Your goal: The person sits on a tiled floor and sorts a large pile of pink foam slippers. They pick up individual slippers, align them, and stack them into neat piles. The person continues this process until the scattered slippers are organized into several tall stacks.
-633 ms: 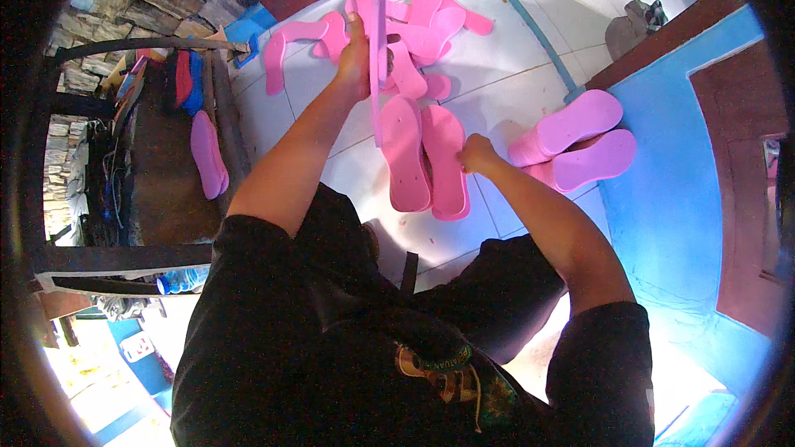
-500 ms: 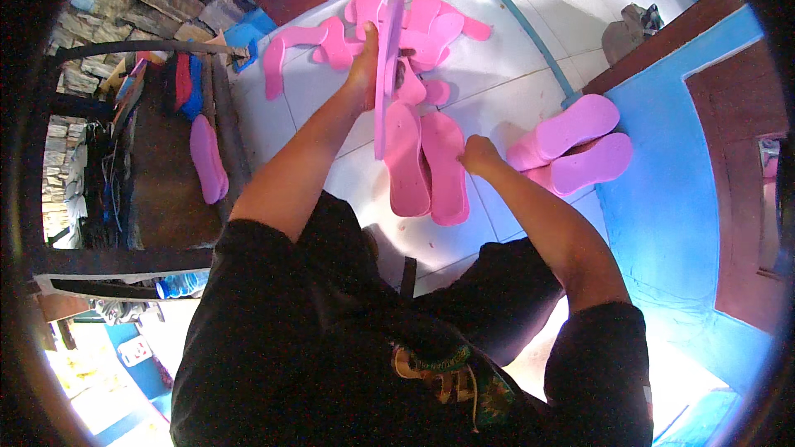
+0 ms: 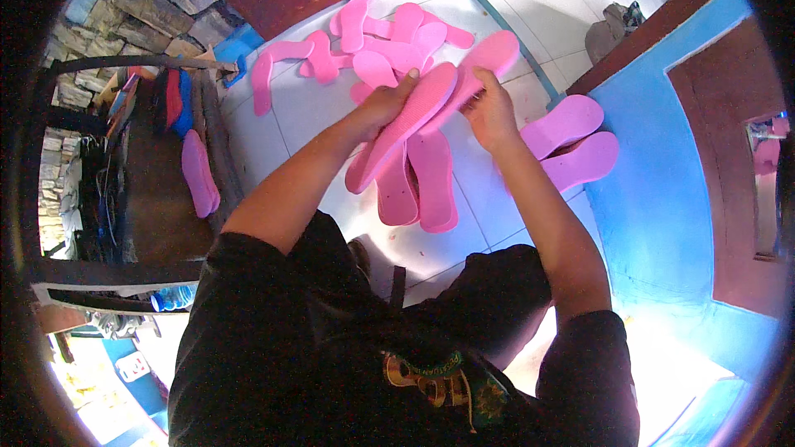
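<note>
Our left hand (image 3: 385, 112) grips one pink sole (image 3: 414, 120), right hand (image 3: 492, 112) pinches a second sole (image 3: 494, 51) by its edge; we should support both mid-length, avoiding bends.

Pink sole-shaped foam-like pieces (image 3: 411, 120), twelve o'clock: matt, lightly grained. White square floor tiles (image 3: 472, 228), four o'clock: smooth, glossy. Grey-brown stone wall (image 3: 153, 8), ten o'clock: rough. Blue painted wall (image 3: 654, 190), three o'clock: smooth. Black cloth shirt (image 3: 290, 348), seven o'clock: matt.
</note>
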Action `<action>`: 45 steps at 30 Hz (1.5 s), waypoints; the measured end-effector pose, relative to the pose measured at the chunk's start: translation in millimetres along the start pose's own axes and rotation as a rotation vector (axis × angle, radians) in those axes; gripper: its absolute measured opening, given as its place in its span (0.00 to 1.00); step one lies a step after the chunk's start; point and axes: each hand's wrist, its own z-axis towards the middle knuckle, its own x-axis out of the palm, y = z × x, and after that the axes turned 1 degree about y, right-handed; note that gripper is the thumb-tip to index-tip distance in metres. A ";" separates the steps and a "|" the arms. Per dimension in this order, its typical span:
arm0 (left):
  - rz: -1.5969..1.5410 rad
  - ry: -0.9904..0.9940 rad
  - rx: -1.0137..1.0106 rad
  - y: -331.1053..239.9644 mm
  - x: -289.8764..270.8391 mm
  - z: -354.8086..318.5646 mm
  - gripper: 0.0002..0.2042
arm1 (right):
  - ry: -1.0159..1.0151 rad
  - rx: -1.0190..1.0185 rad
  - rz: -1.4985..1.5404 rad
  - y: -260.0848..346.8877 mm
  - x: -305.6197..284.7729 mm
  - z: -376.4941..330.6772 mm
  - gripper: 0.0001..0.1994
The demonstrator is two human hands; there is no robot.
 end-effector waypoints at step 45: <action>-0.334 0.502 -0.070 84.0 -49.5 27.1 0.14 | 0.275 0.240 -0.662 -73.9 -15.0 -31.4 0.22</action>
